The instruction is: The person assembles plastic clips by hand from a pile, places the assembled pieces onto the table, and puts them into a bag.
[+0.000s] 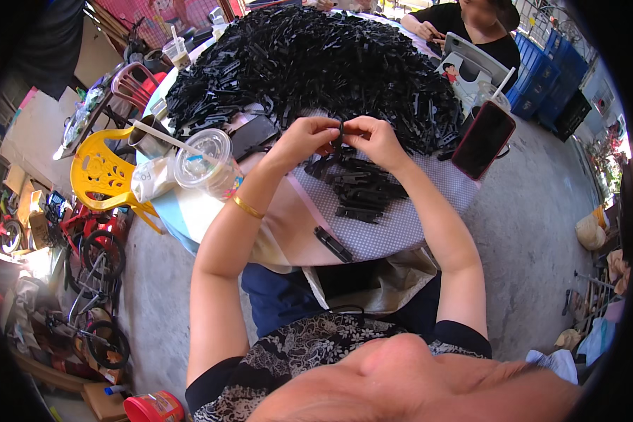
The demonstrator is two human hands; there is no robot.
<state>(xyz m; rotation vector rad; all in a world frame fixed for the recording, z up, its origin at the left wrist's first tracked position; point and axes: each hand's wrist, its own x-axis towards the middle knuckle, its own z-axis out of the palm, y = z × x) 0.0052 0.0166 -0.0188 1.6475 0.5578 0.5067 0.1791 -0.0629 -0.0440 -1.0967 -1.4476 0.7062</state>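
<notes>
My left hand [306, 143] and my right hand [374, 142] meet over the near part of the table, fingertips pinched together. Between them is a small, narrow black plastic piece [340, 133], partly covered by the fingers. Just beyond rises a big heap of similar black plastic pieces [309, 63]. A smaller loose pile [364, 191] of them lies below my hands on the patterned tablecloth [394, 228]. One longer black piece [333, 244] rests apart at the table's near edge. Its exact kind is too small to make out.
Left of my hands stand a clear plastic cup with a straw [204, 165] and a dark flat box [253, 136]. A phone [483, 141] is propped at the right edge. Across the table sits another person [482, 35]. A yellow chair [102, 169] is at the left.
</notes>
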